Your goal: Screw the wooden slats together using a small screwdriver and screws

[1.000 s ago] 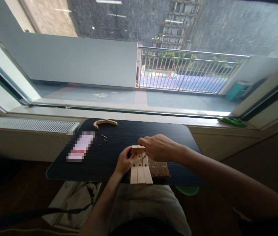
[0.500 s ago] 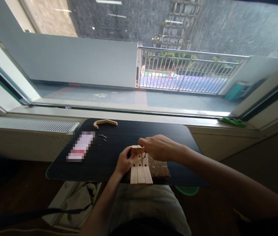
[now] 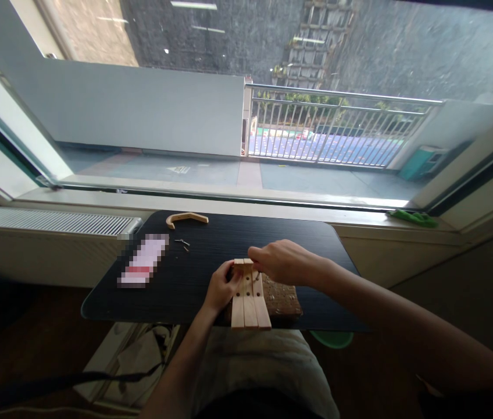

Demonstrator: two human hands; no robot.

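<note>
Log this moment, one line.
left hand: holding wooden slats; right hand: at their far end, contents unclear; brown block: underneath; curved piece: on table

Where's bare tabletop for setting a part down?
Bare table: beyond the right hand, up to the far edge; and between the left hand and the pixelated pink item. Crowded: around the wooden slats and brown block, where both hands work.

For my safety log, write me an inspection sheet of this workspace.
Surface: dark table.
Job's things: wooden slats with holes, brown block showing beneath.
Clutter: curved wood, small metal bits, pixelated item.
Hands: left hand holds the slats' left edge; right hand curled at their far right corner, grasp unclear.
Cables: dark strap at lower left; cable or not, unclear.
Surroundings: sill ahead, radiator left, green item on the sill's right.
</note>
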